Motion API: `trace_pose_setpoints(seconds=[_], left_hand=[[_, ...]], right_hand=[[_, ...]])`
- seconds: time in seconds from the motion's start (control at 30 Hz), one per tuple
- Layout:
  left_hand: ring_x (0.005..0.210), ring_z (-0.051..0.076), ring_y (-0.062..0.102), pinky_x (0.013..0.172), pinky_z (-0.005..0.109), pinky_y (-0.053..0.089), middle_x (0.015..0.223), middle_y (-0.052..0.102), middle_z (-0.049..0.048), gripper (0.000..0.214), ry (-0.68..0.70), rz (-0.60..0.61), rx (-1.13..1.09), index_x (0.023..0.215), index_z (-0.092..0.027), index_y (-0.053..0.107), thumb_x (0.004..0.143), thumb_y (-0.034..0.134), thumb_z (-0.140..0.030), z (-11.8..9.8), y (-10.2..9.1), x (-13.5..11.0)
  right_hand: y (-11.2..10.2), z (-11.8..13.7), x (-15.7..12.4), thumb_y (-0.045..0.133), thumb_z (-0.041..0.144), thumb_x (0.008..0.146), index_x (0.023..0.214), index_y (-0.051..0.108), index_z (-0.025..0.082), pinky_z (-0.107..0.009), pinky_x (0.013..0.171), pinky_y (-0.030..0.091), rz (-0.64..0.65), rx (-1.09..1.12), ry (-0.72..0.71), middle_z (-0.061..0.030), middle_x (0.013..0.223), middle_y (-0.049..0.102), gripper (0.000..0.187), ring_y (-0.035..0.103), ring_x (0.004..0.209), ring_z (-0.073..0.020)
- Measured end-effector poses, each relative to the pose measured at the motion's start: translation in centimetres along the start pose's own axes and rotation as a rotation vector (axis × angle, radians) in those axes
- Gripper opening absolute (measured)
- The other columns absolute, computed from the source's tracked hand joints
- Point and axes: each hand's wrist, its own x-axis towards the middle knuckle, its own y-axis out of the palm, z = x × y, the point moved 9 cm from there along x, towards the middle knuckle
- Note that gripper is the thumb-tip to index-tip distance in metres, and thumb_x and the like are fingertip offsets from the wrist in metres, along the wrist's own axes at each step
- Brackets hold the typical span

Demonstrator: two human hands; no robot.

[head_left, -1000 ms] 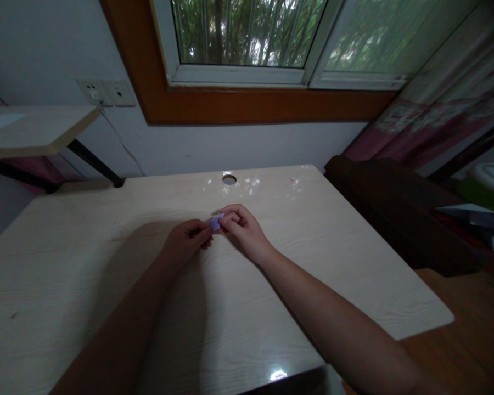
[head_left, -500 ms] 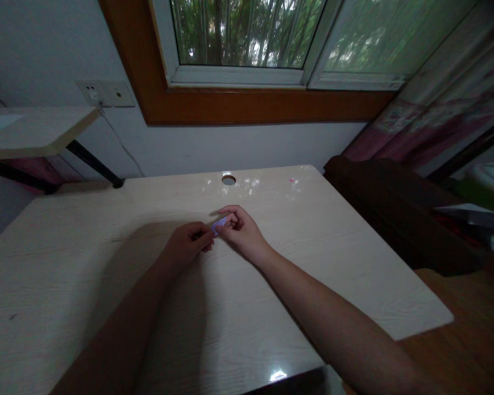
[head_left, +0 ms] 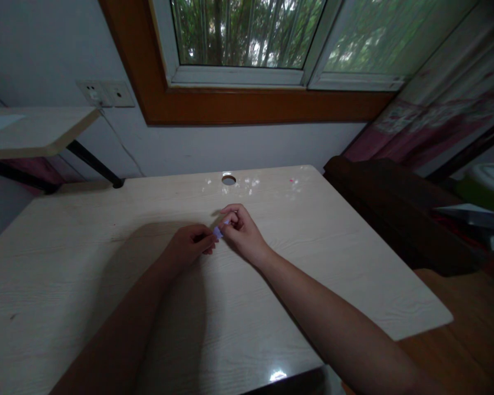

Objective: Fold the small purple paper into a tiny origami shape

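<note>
A small purple piece, apparently folded paper (head_left: 218,232), is held between both hands above the middle of the pale wood-grain table (head_left: 337,263). My left hand (head_left: 191,241) pinches its left end between thumb and fingers. From the right, my right hand (head_left: 241,227) grips the other end, its thumb and curled fingers closed on it and its index finger bent over the top. Fingers cover much of the piece, so its full shape is hidden.
Near the table's back edge is a round cable hole (head_left: 229,180). A raised shelf (head_left: 37,131) on black legs stands at the back left. A dark object (head_left: 292,384) shows at the near edge. Dark wooden furniture (head_left: 395,214) lies beyond the right edge.
The purple piece has turned a little and shows a different, smaller face between the fingertips. Both hands have shifted only slightly and keep hold of it.
</note>
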Motion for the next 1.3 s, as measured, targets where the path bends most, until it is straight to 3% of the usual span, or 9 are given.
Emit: trace_pose_setpoints(seconds=[0.33,0.53,0.9,1.17,1.3], left_hand=[[0.061,0.015,0.063,0.061,0.026,0.05,0.068,0.069,0.0034,0.027,-0.018,-0.04,-0.06,0.075,-0.016,0.069,0.082,0.065,-0.042,0.6,-0.3,0.0],[0.061,0.015,0.063,0.062,0.025,0.049,0.068,0.069,0.0033,0.028,-0.021,-0.101,-0.058,0.074,-0.017,0.069,0.083,0.064,-0.043,0.7,-0.9,0.1],[0.062,0.016,0.064,0.061,0.025,0.05,0.068,0.069,0.0033,0.025,-0.016,-0.093,-0.067,0.074,-0.017,0.069,0.083,0.064,-0.039,0.5,-0.9,0.2],[0.061,0.014,0.061,0.061,0.024,0.048,0.065,0.067,0.0018,0.019,-0.017,-0.132,-0.091,0.072,-0.016,0.069,0.081,0.063,-0.032,0.2,-1.4,-0.1],[0.06,0.014,0.059,0.059,0.024,0.048,0.065,0.065,0.0016,0.02,-0.032,-0.158,-0.125,0.073,-0.016,0.067,0.082,0.062,-0.033,0.2,-1.6,-0.1]], right_hand=[[-0.5,0.2,0.2,0.065,0.038,0.087,0.113,0.052,0.026,-0.029,0.069,0.045,-0.064,-0.007,0.015,0.0049,0.073,0.058,0.031,0.057,0.068,-0.0129],[0.0,-0.6,0.3,0.078,0.029,0.074,0.118,0.053,0.028,-0.026,0.062,0.043,-0.003,-0.02,0.051,0.0065,0.073,0.057,0.051,0.054,0.063,-0.0109],[-0.6,-0.8,0.5,0.076,0.025,0.074,0.113,0.055,0.027,-0.026,0.059,0.04,-0.056,0.003,0.017,0.0074,0.069,0.053,0.045,0.048,0.058,-0.0103],[-2.2,0.0,0.7,0.075,0.025,0.072,0.108,0.053,0.027,-0.026,0.065,0.043,-0.196,0.046,-0.013,0.0078,0.069,0.052,0.042,0.051,0.063,-0.0111],[-2.2,0.3,0.7,0.075,0.024,0.072,0.107,0.054,0.027,-0.026,0.066,0.043,-0.197,0.084,-0.02,0.0081,0.068,0.052,0.041,0.051,0.063,-0.0107]])
